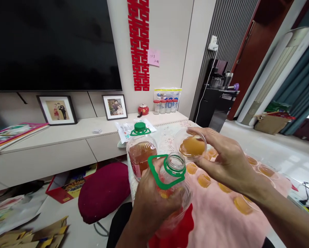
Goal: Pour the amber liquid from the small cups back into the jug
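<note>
My left hand [156, 199] is wrapped around the neck of a clear plastic jug [186, 194] with a green handle ring; its mouth is uncapped. My right hand [226, 160] grips a clear plastic cup [178, 137] by its side. The cup is tilted toward the jug's mouth and has amber liquid [193, 146] in it. Behind my left hand stands a second jug [141, 151], with a green cap and reddish-brown liquid inside. Several more cups of amber liquid [204, 180] stand on the pink cloth [221, 217], some of them hidden behind my right arm.
A dark red round stool [105, 191] stands left of the table. At the back, a low white cabinet [66, 144] carries framed photos [115, 106], a red pot [143, 110] and several red-lidded jars [162, 107]. Cardboard [45, 232] lies on the floor at left.
</note>
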Demonstrator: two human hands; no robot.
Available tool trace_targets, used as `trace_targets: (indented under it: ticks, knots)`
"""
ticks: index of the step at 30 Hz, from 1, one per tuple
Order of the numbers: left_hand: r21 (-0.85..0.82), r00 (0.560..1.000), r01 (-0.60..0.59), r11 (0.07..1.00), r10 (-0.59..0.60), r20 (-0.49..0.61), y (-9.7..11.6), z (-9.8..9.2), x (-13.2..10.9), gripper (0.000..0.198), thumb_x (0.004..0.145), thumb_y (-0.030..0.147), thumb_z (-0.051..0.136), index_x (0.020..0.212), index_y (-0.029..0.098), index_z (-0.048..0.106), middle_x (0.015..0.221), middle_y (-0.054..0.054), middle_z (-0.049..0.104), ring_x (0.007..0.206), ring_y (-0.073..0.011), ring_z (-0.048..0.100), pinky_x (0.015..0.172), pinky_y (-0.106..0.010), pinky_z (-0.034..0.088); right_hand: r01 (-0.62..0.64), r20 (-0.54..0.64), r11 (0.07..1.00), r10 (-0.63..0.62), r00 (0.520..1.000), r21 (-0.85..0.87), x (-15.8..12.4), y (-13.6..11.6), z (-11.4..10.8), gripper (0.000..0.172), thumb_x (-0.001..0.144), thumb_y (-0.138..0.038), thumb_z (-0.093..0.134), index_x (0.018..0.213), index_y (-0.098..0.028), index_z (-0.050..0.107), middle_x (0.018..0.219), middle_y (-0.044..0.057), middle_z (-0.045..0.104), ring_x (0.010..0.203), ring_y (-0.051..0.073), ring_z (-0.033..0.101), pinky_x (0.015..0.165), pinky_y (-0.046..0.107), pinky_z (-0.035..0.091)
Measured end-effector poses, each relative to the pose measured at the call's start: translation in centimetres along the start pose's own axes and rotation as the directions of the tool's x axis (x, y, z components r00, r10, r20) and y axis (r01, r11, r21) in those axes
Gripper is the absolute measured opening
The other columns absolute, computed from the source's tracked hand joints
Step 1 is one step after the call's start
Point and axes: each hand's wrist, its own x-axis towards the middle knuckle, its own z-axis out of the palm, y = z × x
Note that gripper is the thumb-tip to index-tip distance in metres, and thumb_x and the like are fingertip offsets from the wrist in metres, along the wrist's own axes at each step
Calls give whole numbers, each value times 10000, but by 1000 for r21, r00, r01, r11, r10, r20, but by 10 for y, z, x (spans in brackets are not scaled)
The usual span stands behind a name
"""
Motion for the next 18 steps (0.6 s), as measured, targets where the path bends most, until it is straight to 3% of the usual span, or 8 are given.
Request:
trace_targets:
  ticks: [4,10,18]
  knots:
    - [22,1000,2,1000,-2,8,-4,-1,0,439,698,233,670,1136,253,656,1136,-25,737,1035,-255,704,963,-451,543,40,4,999,-40,999,-22,5,-2,-3,489,857,-148,615,1334,-251,584,1226,78,744,1110,246,730,908,408,609]
    - [-43,999,42,998,-41,27,1,0,0,327,694,219,680,1020,234,649,1015,-15,715,1005,-239,698,931,-406,551,84,38,996,-83,996,-37,9,-3,-5,559,844,-115,562,1379,-275,537,1268,73,725,1183,258,698,978,445,580]
    - [-46,1000,11,999,-10,29,-1,-1,1,319,683,203,674,997,250,646,1040,14,711,1036,-234,683,930,-389,528,129,55,991,-127,990,-28,12,-4,-8,523,824,-82,562,1328,-223,555,1238,113,715,1165,275,685,968,457,584]
